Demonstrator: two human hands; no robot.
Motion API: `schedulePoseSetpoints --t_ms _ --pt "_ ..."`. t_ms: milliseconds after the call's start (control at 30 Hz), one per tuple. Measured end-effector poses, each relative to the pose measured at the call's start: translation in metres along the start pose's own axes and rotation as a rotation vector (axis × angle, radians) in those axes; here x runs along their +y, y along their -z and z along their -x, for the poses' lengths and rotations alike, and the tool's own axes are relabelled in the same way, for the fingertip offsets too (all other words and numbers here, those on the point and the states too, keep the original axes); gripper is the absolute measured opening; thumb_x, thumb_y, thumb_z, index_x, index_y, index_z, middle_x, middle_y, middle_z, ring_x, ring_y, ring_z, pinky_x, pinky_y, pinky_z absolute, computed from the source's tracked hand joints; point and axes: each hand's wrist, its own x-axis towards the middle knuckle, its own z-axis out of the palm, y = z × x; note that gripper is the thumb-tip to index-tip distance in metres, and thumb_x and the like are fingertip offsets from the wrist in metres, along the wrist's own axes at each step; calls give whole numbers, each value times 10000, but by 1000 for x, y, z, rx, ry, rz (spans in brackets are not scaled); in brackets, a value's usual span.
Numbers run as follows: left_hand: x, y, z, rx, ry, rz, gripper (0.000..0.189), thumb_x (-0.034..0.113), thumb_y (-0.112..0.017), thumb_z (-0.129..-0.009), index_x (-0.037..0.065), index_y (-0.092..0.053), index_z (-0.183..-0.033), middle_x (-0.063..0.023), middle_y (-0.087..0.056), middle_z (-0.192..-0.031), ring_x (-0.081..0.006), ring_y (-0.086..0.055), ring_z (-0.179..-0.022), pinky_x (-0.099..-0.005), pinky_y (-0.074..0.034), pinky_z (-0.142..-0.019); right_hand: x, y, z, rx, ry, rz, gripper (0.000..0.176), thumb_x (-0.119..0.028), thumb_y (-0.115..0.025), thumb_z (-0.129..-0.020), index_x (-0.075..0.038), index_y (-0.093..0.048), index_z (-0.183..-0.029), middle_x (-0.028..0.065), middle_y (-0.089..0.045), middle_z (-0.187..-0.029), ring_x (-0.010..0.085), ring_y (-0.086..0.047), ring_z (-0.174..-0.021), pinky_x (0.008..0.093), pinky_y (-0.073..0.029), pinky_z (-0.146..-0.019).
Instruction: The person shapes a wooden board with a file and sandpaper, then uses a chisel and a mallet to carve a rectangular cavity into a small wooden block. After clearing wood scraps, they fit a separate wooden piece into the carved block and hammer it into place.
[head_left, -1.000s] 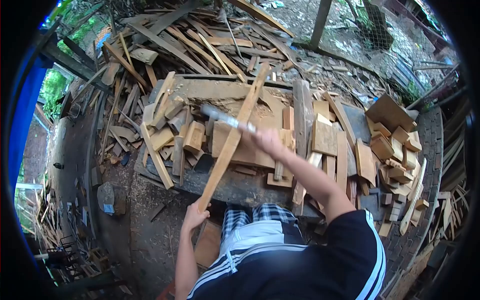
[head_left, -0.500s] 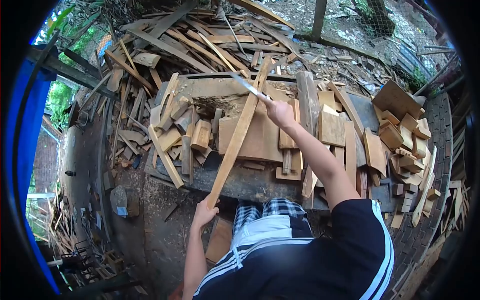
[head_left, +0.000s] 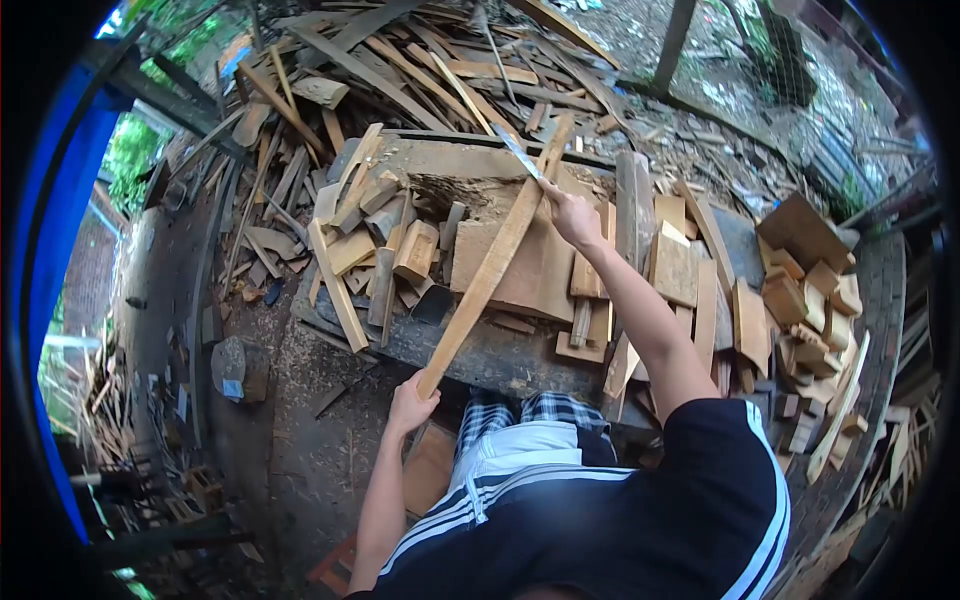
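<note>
A long wooden strip slants across the workbench, its near end raised toward me past the bench edge. My left hand is closed around that lower end. Higher up, my right hand grips a knife by its handle, fingers wrapped round. The pale blade points up and to the left, crossing the strip near its far end. Beneath the strip lies a broad wooden block, with a rough, hacked piece of timber just behind it.
Offcuts crowd the bench left and right, including a squared block and a thick board. Behind stands a large scrap-wood pile. A stump is on the ground at left; a wire fence runs at the back right.
The view has shifted slightly, so the bench appears further right and higher. My right hand and the knife have come a little down along the strip; both hands keep their hold.
</note>
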Motion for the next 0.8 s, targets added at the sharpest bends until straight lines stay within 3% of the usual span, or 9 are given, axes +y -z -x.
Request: schedulePoseSetpoints --t_ms 33,100,233,400,500,567,633,700,800 --pt "8 -8 8 21 3 20 534 93 -692 -702 84 -557 -1219 -146 -678 -1036 -334 -669 -899 -390 -537 -774 3 2 -3 -31 -40 -138 384 -233 -468 -945 -316 -539 -1313 199 -668 -934 387 -650 -821 471 -513 -725" --pt "32 -27 23 439 -43 -145 582 156 -766 -687 120 -529 -1217 -139 -639 -1082 -366 -615 -1003 -430 -508 -818 3 9 -7 -66 -60 -275 382 -229 -478 -939 -293 -548 -1309 197 -666 -1002 393 -645 -868 469 -505 -757" --pt "54 -24 19 641 32 -445 654 208 -821 -655 167 -502 -1224 -77 -577 -1035 -288 -569 -999 -427 -435 -818 2 28 4 -102 0 -189 373 -214 -486 -934 -271 -564 -1295 194 -664 -1000 399 -639 -871 459 -505 -759" --pt "48 -4 3 655 7 -496 640 456 -752 -721 112 -513 -1205 -83 -562 -1008 -267 -553 -987 -406 -419 -808 -4 9 6 -137 -19 -104 370 -223 -459 -951 -288 -553 -1303 238 -657 -876 408 -643 -816 490 -506 -712" --pt "36 -6 1 641 -14 -471 657 539 -710 -733 93 -532 -1182 -92 -561 -1006 -273 -551 -981 -403 -426 -807 -27 -17 27 -163 47 -66 392 -273 -461 -944 -357 -528 -1320 182 -656 -738 367 -656 -652 476 -519 -551" --pt "40 -10 0 648 -20 -421 638 520 -742 -707 93 -553 -1141 -90 -561 -986 -276 -555 -965 -406 -439 -792 -59 -23 68 -200 266 321 383 -264 -472 -940 -339 -546 -1308 162 -602 -609 341 -629 -540 464 -490 -446" --pt "51 -8 3 659 -28 -411 614 493 -760 -699 86 -558 -1112 -93 -562 -967 -286 -560 -945 -413 -450 -782 -49 -27 74 -190 450 176 409 -194 -459 -940 -296 -539 -1328 198 -579 -599 317 -617 -522 446 -505 -502" --pt "57 -9 14 653 -16 -399 591 466 -779 -691 80 -563 -1082 -97 -562 -949 -295 -566 -925 -421 -461 -772 7 -59 45 -145 276 272 416 -184 -447 -938 -290 -531 -1332 204 -615 -677 346 -634 -605 455 -514 -549" --pt "68 -5 14 682 -41 -414 529 416 -797 -674 79 -565 -1009 -91 -564 -929 -299 -563 -908 -417 -469 -754 23 -3 -3 -54 -45 88 293 -208 -461 -936 -224 -625 -1179 198 -650 -790 376 -647 -705 476 -520 -620"
